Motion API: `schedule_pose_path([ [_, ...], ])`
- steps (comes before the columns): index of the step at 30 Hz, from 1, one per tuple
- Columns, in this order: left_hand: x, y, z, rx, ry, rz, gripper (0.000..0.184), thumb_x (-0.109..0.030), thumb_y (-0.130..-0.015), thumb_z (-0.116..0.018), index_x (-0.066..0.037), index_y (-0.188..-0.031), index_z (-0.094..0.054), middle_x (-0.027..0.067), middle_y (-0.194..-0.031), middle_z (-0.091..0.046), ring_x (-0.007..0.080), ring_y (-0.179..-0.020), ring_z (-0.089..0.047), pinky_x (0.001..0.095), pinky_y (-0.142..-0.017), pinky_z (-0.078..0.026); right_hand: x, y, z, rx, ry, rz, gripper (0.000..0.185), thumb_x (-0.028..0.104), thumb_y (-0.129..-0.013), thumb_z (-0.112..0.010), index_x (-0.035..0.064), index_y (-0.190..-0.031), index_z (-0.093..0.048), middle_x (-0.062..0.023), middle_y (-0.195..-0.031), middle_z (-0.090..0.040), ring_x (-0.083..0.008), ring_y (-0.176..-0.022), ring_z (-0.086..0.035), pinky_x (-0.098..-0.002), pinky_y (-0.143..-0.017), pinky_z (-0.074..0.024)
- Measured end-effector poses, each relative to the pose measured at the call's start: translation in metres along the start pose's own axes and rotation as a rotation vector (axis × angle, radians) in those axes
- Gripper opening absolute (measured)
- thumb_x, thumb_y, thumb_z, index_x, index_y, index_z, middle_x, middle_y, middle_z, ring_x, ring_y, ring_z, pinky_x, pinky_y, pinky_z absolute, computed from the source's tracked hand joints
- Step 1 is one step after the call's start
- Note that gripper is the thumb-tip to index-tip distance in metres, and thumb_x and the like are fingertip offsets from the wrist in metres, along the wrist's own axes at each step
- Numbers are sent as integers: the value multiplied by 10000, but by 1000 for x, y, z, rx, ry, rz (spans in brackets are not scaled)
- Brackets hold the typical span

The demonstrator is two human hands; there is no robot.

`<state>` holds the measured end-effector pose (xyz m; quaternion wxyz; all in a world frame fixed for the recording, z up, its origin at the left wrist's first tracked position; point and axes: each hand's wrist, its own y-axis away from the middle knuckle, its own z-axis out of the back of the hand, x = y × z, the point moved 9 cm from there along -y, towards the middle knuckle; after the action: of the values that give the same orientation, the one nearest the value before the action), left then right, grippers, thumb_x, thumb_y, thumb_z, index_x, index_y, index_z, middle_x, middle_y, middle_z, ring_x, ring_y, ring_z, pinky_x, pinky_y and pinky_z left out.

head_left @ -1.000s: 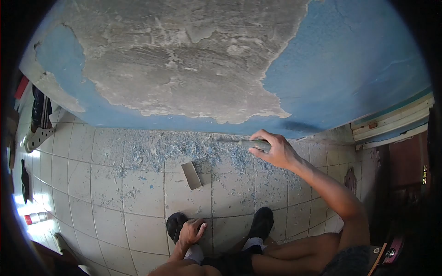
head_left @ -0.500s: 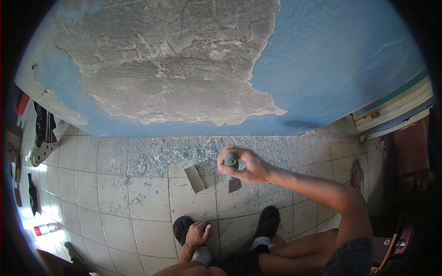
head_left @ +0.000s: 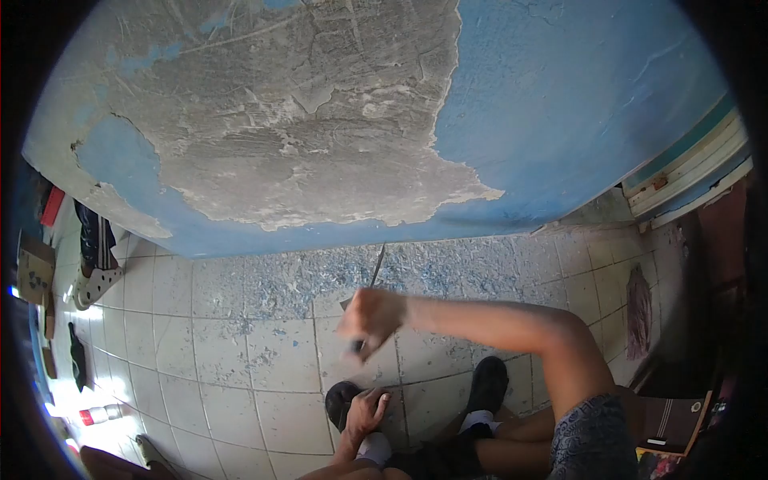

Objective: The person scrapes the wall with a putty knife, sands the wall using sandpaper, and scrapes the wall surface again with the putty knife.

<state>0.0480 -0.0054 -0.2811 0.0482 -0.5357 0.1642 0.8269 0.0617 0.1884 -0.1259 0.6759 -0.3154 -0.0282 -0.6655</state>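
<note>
My right hand (head_left: 372,320), smeared by motion, is wrapped round the dark handle of a scraper (head_left: 378,266). The scraper's thin blade is seen edge-on and points up at the foot of the wall. Behind that hand, a small corner of a flat grey-brown rectangular piece (head_left: 346,304) shows on the floor; the rest is hidden. My left hand (head_left: 368,410) rests empty by my left leg, above the black shoe (head_left: 342,400), fingers loosely bent and apart. Ahead stands a blue wall (head_left: 544,120) with a large bare grey patch (head_left: 264,136) where paint is gone.
Paint flakes (head_left: 304,280) litter the tiled floor (head_left: 272,408) along the wall. At the left, another person's foot in a pale clog (head_left: 98,286) stands near a cardboard box (head_left: 36,268). A bottle (head_left: 100,414) lies lower left. A cloth (head_left: 638,312) lies at the right.
My right hand has moved left and down and turned the scraper, so its blade now points at the wall. The view has shifted slightly. My left hand stays by my leg.
</note>
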Motion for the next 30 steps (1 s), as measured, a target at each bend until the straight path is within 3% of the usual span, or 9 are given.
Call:
schedule_pose_path([
  [4, -4, 2, 2, -1, -29, -3, 220, -210, -952, -553, -11, -981, -643, 237, -853, -648, 434, -826, -635, 455, -737, -505, -93, 47, 6, 127, 367, -353, 504, 516, -848, -590, 132, -532, -512, -59, -507, -566, -210, -434, -574, -335, -417, -491],
  [8, 0, 2, -2, 13, -12, 12, 218, -211, -958, -548, -16, -974, -644, 231, -844, -647, 426, -817, -638, 450, -721, -505, -19, 31, -13, -3, 181, 32, 517, 515, -846, -596, 114, -531, -512, -49, -472, -539, -201, -395, -555, -339, -393, -487],
  [12, 0, 1, -3, 10, -39, -15, 210, -207, -959, -554, -19, -976, -644, 228, -835, -645, 427, -810, -636, 450, -715, -504, -78, 49, 5, 10, 396, -140, 531, 520, -859, -593, 111, -538, -483, -40, -475, -521, -205, -410, -550, -338, -405, -494],
  [16, -2, 0, -2, -8, -20, -13, 206, -204, -957, -563, -18, -979, -648, 228, -825, -643, 430, -805, -633, 451, -712, -504, -21, 31, -28, -15, 127, 102, 503, 491, -858, -607, 113, -547, -491, -20, -459, -466, -197, -394, -508, -329, -391, -474],
  [19, 1, 3, -4, 9, -39, 15, 211, -206, -956, -566, -12, -972, -646, 231, -823, -639, 430, -800, -631, 450, -708, -502, -62, 40, -10, -38, 117, -86, 548, 543, -850, -570, 90, -545, -529, -77, -482, -543, -236, -429, -559, -377, -452, -501],
  [20, 3, 3, -5, 16, -60, 20, 213, -207, -956, -566, -10, -969, -645, 232, -822, -637, 431, -798, -629, 450, -707, -501, -90, 46, -7, 134, 295, -238, 522, 543, -840, -591, 97, -574, -539, -71, -513, -561, -232, -460, -586, -374, -461, -510],
  [24, 3, 2, 1, -42, 8, 3, 222, -215, -957, -563, -8, -958, -641, 234, -815, -627, 437, -784, -620, 454, -698, -496, -41, 35, -29, 23, 182, -3, 510, 535, -849, -615, 103, -587, -547, -51, -517, -570, -233, -479, -609, -376, -462, -515],
  [27, 2, 1, -1, -2, -34, 38, 232, -225, -962, -554, -10, -958, -642, 231, -819, -628, 441, -789, -619, 454, -700, -495, -48, 32, -10, -89, 5, 14, 528, 548, -864, -589, 101, -587, -541, -53, -524, -577, -233, -479, -610, -376, -450, -510],
  [30, 2, 1, -1, -6, -29, 28, 230, -225, -963, -552, -13, -959, -643, 230, -832, -637, 437, -807, -625, 453, -708, -498, -79, 38, -9, -29, 190, -119, 540, 553, -864, -609, 98, -586, -524, -46, -521, -544, -239, -463, -590, -379, -432, -495],
])
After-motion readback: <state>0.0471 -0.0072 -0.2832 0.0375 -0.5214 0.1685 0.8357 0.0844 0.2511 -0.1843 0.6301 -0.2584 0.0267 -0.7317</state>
